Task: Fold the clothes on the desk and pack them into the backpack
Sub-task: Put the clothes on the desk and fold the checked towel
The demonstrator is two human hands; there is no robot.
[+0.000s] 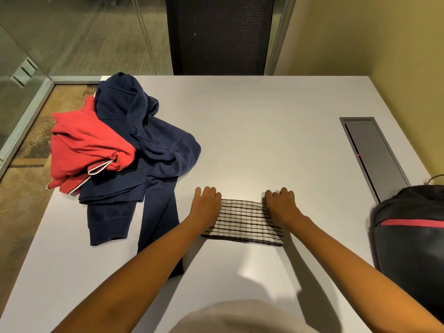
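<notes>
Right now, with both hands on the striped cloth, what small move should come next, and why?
Probably lift the striped cloth and carry it right to the backpack. It already lies folded small, the left hand and right hand grip its far corners, and the backpack sits close on the right. Whether it is open I cannot tell.

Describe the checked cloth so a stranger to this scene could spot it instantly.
On the grey desk, near its front edge, left of the black backpack, lies the checked cloth, folded flat, its far corners held by the left hand and right hand. Unlike the plain navy hoodie and red garment to its left, it is white with dark lines.
</notes>
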